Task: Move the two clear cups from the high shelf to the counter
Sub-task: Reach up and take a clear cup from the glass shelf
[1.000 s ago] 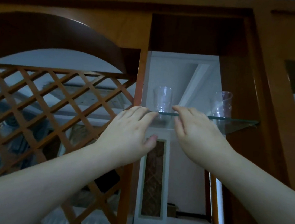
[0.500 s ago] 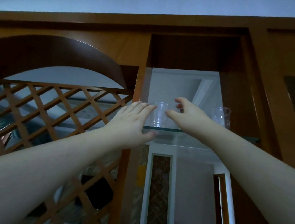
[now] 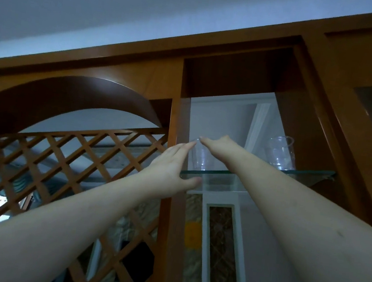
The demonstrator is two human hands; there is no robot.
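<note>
Two clear cups stand upright on a high glass shelf (image 3: 260, 171) inside a wooden cabinet. The left clear cup (image 3: 201, 160) is near the shelf's left end and the right clear cup (image 3: 281, 154) near its right end. My right hand (image 3: 218, 147) reaches over the left cup's rim, one fingertip at the rim; its other fingers are hidden behind the hand. My left hand (image 3: 170, 165) is flat with fingers straight, fingertips at the left cup's left side and thumb under the shelf's front edge. The right cup is untouched.
A wooden post (image 3: 174, 125) stands just left of the shelf, with a lattice panel (image 3: 66, 164) and an arch beyond it. The cabinet's top board (image 3: 234, 76) hangs low over the shelf, and a slanted wooden side wall (image 3: 314, 141) closes its right end.
The view has tilted further up. My right hand has moved onto the top of the left cup, and my left hand has risen to the cup's left side.
</note>
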